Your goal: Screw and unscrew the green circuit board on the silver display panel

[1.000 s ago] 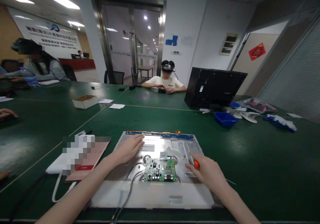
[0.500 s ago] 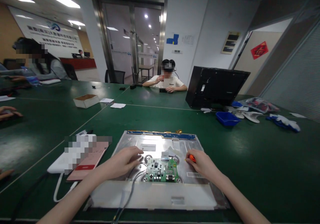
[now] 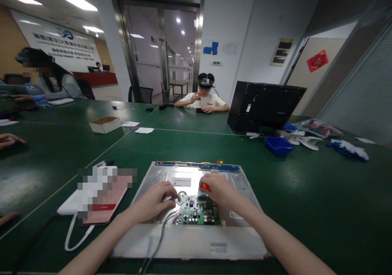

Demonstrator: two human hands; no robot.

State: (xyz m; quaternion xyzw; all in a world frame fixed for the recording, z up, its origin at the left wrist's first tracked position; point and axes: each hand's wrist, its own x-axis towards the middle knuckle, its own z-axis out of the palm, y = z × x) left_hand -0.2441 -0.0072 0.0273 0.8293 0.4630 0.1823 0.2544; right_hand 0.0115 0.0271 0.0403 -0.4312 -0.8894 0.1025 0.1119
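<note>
A green circuit board (image 3: 191,209) lies on the silver metal back of a display panel (image 3: 147,185), with grey cables (image 3: 163,228) running from its left side toward me. My left hand (image 3: 163,199) rests by the board's upper left corner, fingers bent and thumb apart, with nothing seen in it. Over the board's upper right part, my right hand (image 3: 219,189) is closed on an orange-handled screwdriver (image 3: 206,186); its blade is hidden. A narrow blue circuit strip (image 3: 196,166) runs along the panel's far edge.
Left of the panel are a white power bank (image 3: 69,201) with a cable and a pink phone-like slab (image 3: 105,207). Farther off stand a white box (image 3: 105,125), a blue tray (image 3: 279,145) and a black monitor (image 3: 265,107). Other people (image 3: 200,100) sit around the green table (image 3: 171,144).
My right hand has moved left with the screwdriver, from the panel's right side to over the board. The fingers of my left hand have bent more, close to the board's corner.
</note>
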